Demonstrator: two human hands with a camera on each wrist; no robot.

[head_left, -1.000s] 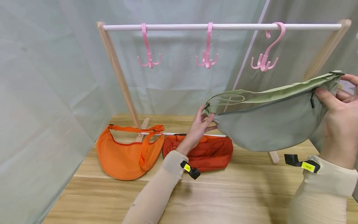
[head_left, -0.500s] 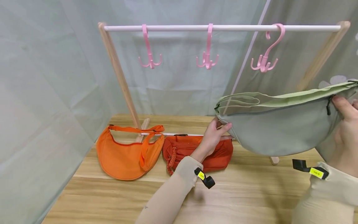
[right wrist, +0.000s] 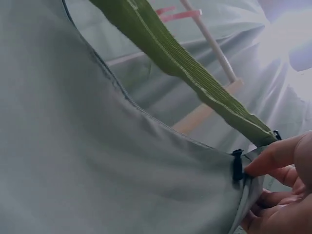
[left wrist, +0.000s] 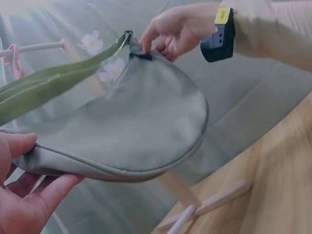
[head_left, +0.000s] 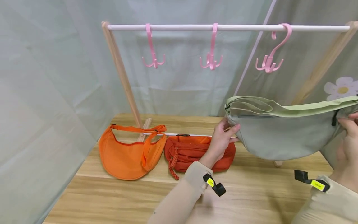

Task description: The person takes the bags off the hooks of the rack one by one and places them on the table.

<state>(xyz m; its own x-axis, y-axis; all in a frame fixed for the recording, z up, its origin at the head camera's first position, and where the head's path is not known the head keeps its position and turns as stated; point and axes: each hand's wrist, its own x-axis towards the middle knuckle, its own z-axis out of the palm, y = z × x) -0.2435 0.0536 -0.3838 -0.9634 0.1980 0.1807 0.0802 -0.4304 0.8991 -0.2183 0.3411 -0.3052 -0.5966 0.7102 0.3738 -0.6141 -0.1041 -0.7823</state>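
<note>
A grey-green crescent-shaped shoulder bag (head_left: 282,135) with a light green strap (head_left: 310,109) is held up in the air between both hands. My left hand (head_left: 221,140) grips its left end, thumb in front and fingers behind. At the right edge of the head view, my right hand (head_left: 348,146) pinches the other end beside the dark zip pull (right wrist: 237,165). In the left wrist view the bag (left wrist: 131,122) hangs stretched between the hands. Behind my left wrist lies a dark red bag (head_left: 190,152), partly covered by the arm. An orange bag (head_left: 128,158) lies to its left.
A rack with a white rail (head_left: 181,28) and wooden posts (head_left: 121,71) stands on the wooden table (head_left: 112,196). From the rail hang a left pink hook (head_left: 153,51), a middle pink hook (head_left: 211,53) and a right pink hook (head_left: 271,57). A curtain (head_left: 179,84) hangs behind.
Both hands have carried the grey-green bag to the right and a little down. More of the dark red bag, with its braided cord, now shows.
</note>
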